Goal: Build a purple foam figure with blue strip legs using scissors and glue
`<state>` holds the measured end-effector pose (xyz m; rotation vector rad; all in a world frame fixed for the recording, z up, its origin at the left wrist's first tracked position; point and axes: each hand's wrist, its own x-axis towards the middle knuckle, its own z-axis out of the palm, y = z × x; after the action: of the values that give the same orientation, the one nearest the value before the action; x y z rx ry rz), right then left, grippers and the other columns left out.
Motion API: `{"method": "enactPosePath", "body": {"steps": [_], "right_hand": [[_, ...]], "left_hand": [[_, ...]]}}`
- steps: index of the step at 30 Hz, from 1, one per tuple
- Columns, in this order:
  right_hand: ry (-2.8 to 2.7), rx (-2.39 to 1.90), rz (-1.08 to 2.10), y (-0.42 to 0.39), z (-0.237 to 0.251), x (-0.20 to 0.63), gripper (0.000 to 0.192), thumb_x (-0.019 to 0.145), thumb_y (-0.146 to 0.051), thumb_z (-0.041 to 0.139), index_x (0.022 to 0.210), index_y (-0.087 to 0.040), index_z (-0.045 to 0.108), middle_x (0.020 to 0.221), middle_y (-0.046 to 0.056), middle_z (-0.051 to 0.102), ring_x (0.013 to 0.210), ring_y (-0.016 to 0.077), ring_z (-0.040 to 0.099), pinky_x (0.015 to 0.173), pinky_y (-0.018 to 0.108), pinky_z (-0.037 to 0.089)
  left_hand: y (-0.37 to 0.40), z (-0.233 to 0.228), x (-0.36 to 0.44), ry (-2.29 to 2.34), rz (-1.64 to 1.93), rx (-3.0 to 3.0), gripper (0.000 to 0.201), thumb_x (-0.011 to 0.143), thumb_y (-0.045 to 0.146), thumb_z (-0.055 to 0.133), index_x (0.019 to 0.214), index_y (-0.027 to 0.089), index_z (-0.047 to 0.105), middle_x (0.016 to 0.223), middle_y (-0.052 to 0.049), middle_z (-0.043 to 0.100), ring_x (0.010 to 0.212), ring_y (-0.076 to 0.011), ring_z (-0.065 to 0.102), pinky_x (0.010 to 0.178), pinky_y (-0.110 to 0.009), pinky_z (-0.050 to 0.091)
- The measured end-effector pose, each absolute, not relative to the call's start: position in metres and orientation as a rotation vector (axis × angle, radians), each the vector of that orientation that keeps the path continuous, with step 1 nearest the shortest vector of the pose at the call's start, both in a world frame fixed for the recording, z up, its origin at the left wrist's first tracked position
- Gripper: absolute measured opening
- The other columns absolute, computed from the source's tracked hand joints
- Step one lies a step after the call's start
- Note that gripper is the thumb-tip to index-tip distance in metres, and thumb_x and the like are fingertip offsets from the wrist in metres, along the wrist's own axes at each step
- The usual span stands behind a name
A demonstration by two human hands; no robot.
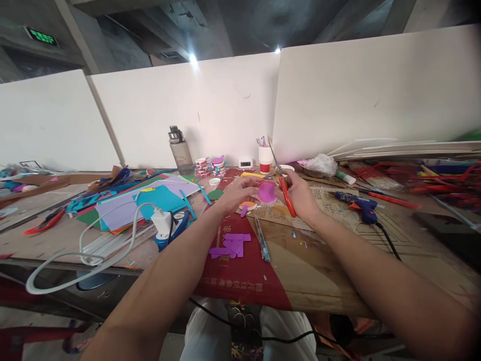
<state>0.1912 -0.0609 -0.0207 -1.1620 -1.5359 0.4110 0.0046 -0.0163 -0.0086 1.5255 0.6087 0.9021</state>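
My left hand (237, 194) pinches the left edge of a round purple paper disc (267, 192) above the table. Red-handled scissors (286, 197) sit in my right hand (300, 194), blades pointing up and away from the disc. The right fingertips come close to the disc's right edge; whether they touch it I cannot tell. Just below my left hand lie an orange oval piece (248, 205) and a small purple strip (244, 210). Several purple paper strips (233, 245) are piled nearer me, with a teal pen (262, 240) to their right.
On the left are coloured sheets (160, 200), a white plug (161, 222) on a blue power socket, and a bottle (181, 153). Decorated cups (218, 166), a clock (245, 164) and a pen cup (265, 160) stand behind. A blue glue gun (366, 208) lies right.
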Motion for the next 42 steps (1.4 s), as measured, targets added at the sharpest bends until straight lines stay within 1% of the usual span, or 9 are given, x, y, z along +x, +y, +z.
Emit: {"method": "enactPosePath", "body": {"steps": [6,10,17,22,26,32,34,39,42], "right_hand": [[-1.611,-1.233,0.29,-0.066,-0.021,0.183,0.046,0.071,-0.024,0.061,0.116,-0.015,0.063,0.099,0.008,0.072,0.082,0.0198,0.065,0.079,0.034,0.049],[-1.549,-1.215,0.375,-0.062,-0.027,0.183,0.048,0.074,-0.031,0.063,0.119,-0.016,0.061,0.105,0.009,0.071,0.089,0.0201,0.065,0.083,0.035,0.05],[-1.356,-1.079,0.661,-0.054,-0.036,0.185,0.052,0.064,-0.034,0.074,0.111,-0.018,0.06,0.088,0.005,0.072,0.077,0.0185,0.066,0.07,0.032,0.053],[-1.303,-1.013,0.741,-0.057,-0.032,0.182,0.054,0.058,-0.038,0.079,0.106,-0.021,0.061,0.082,0.002,0.072,0.069,0.0179,0.065,0.06,0.03,0.052],[-1.283,-1.017,0.788,-0.061,-0.027,0.179,0.055,0.055,-0.037,0.08,0.104,-0.022,0.06,0.083,0.002,0.072,0.069,0.0181,0.066,0.06,0.03,0.053],[-1.377,-0.967,0.763,-0.066,-0.024,0.176,0.057,0.061,-0.038,0.076,0.112,-0.022,0.057,0.092,0.004,0.072,0.076,0.0192,0.066,0.066,0.031,0.054],[-1.424,-0.955,0.747,-0.068,-0.024,0.175,0.057,0.062,-0.038,0.076,0.113,-0.022,0.056,0.094,0.004,0.07,0.077,0.0184,0.065,0.067,0.031,0.053],[-1.442,-0.983,0.673,-0.072,-0.02,0.171,0.053,0.064,-0.039,0.076,0.111,-0.022,0.057,0.097,0.005,0.066,0.082,0.0186,0.062,0.07,0.031,0.052],[-1.397,-0.98,0.667,-0.074,-0.015,0.171,0.056,0.067,-0.041,0.076,0.115,-0.022,0.055,0.089,0.002,0.065,0.077,0.0173,0.06,0.07,0.031,0.052]], "left_hand": [[-0.017,-0.017,0.012,0.705,0.886,1.679,0.024,0.072,0.028,0.074,0.092,0.015,0.073,0.084,-0.005,0.069,0.064,-0.0103,0.059,0.053,-0.02,0.05],[-0.015,-0.021,0.016,0.712,0.928,1.565,0.021,0.073,0.027,0.073,0.088,0.014,0.067,0.079,-0.003,0.066,0.065,-0.0118,0.062,0.057,-0.025,0.055],[-0.018,-0.032,0.024,0.629,1.027,1.303,0.022,0.07,0.021,0.075,0.083,0.015,0.058,0.086,0.0,0.061,0.072,-0.0116,0.061,0.072,-0.037,0.06],[-0.018,-0.036,0.023,0.635,0.88,1.317,0.019,0.065,0.018,0.076,0.072,0.015,0.059,0.081,0.0,0.06,0.076,-0.0148,0.059,0.071,-0.038,0.059],[-0.019,-0.031,0.019,0.51,0.741,1.272,0.021,0.069,0.024,0.077,0.084,0.015,0.065,0.085,-0.004,0.065,0.079,-0.0174,0.063,0.073,-0.04,0.058],[-0.018,-0.026,0.019,0.387,0.568,1.12,0.057,0.084,0.066,0.049,0.105,0.016,0.066,0.094,-0.014,0.071,0.084,-0.0241,0.068,0.071,-0.041,0.058],[-0.018,-0.027,0.019,0.406,0.541,1.127,0.06,0.086,0.067,0.044,0.106,0.015,0.066,0.094,-0.015,0.072,0.082,-0.0241,0.069,0.068,-0.039,0.058],[-0.018,-0.028,0.018,0.389,0.572,1.186,0.048,0.088,0.055,0.053,0.11,0.014,0.066,0.094,-0.015,0.073,0.074,-0.0208,0.069,0.058,-0.028,0.053],[-0.016,-0.026,0.017,0.366,0.621,1.167,0.049,0.089,0.055,0.051,0.114,0.015,0.065,0.095,-0.014,0.073,0.075,-0.0201,0.069,0.054,-0.024,0.05]]}}
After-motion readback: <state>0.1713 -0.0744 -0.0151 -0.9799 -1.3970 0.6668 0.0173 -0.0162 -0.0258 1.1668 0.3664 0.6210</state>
